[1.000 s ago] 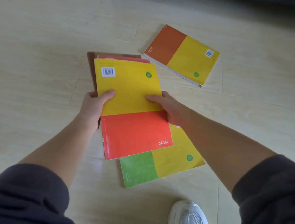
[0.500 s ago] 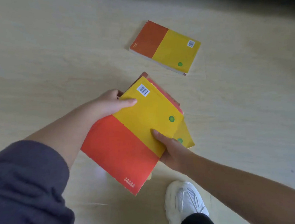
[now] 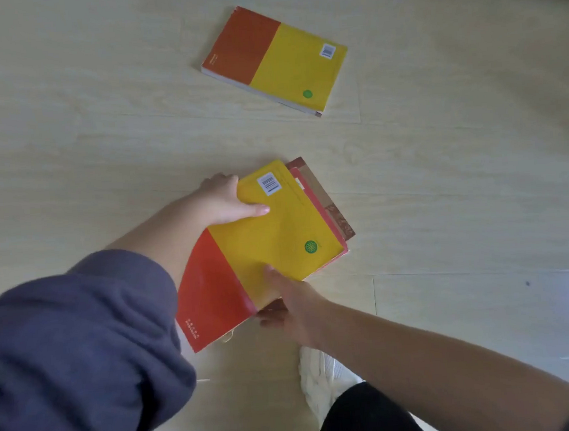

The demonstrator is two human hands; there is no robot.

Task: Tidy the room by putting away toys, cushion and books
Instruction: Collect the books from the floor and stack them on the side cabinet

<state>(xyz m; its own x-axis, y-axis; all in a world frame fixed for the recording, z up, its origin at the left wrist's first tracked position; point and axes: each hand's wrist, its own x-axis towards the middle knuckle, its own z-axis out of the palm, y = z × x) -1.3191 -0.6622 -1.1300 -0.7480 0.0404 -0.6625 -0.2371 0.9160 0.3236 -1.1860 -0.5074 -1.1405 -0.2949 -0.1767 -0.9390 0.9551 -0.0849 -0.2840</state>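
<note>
at the left, a dark sleeve [image 3: 75, 354] is seen pushed up the forearm, and the left hand [image 3: 225, 203] is clamped on the far left corner of a stack of books [image 3: 274, 236]. its thumb is laid flat across the yellow top cover. the fingers are hidden below, so how they lie cannot be told. this grip is judged to be there to stop the covers sliding over one another.

the stack is held low over the pale floor [image 3: 62, 131], in the middle of the view; whether it rests on the boards cannot be told. a red-edged book and a brown one are seen poking out along its right side, so the pile is not squared.

at the near edge the right hand [image 3: 294, 304] is set, thumb pressed on top and curled fingers tucked beneath. the pile is pinched this way presumably so its weight is taken from below.

farther off, one loose book [image 3: 276, 61] is seen lying flat on the floor, well apart from the stack and untouched. it is judged to be the next one to collect. a white shoe [image 3: 321, 373] is planted near the right wrist.
</note>
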